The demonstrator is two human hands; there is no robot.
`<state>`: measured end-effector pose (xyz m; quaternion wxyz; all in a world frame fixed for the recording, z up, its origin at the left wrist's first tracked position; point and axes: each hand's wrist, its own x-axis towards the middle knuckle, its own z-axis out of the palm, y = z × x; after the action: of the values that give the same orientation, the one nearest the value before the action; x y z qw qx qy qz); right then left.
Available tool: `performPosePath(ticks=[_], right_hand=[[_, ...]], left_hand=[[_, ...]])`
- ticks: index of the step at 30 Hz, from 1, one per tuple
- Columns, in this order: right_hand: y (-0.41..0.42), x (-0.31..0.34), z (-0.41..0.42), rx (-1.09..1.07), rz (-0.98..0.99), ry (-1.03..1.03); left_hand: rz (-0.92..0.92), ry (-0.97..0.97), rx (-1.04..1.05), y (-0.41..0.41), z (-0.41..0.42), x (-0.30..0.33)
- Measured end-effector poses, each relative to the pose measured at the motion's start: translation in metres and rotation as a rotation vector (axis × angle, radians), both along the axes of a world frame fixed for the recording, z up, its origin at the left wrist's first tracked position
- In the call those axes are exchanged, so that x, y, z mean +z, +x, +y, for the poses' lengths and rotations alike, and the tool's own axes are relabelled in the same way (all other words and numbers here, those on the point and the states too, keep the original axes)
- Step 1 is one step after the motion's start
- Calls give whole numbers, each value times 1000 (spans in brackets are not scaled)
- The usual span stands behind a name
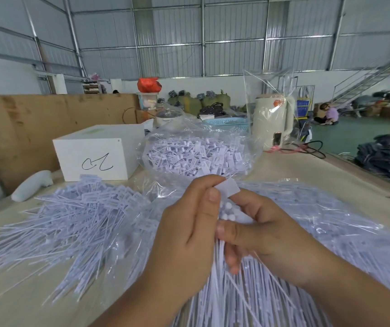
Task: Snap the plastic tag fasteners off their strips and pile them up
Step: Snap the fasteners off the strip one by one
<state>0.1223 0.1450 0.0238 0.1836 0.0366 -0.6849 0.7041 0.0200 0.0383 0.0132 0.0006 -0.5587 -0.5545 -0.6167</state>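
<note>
Meanwhile, left hand (187, 223) pinches flat tag end while right hand (267, 234) grips bunched strip of fasteners (228, 214), braced for snapping; loose pile (71, 223) waits just left on table (319, 171).

left hand (189, 223) and right hand (267, 230) together, fingers curled, pinching

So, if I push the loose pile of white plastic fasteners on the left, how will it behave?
The loose pile of white plastic fasteners probably slides and scatters: the pieces look thin, light and lie separate. Their long tails seem bendy and may tangle.
</note>
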Motion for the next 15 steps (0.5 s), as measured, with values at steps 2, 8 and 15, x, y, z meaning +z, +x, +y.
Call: performPosePath(ticks=[2,8,15], right_hand=[[-1,0,-1,-20,-2,-28],[-5,-6,-9,7,30,-146],[-12,-8,-16,-205,85,-222]], left_hand=[[-113,-17,-63,3,-1,2],[-517,-7,-223,8,11,1],[-544,-124,-312,6,6,-10]])
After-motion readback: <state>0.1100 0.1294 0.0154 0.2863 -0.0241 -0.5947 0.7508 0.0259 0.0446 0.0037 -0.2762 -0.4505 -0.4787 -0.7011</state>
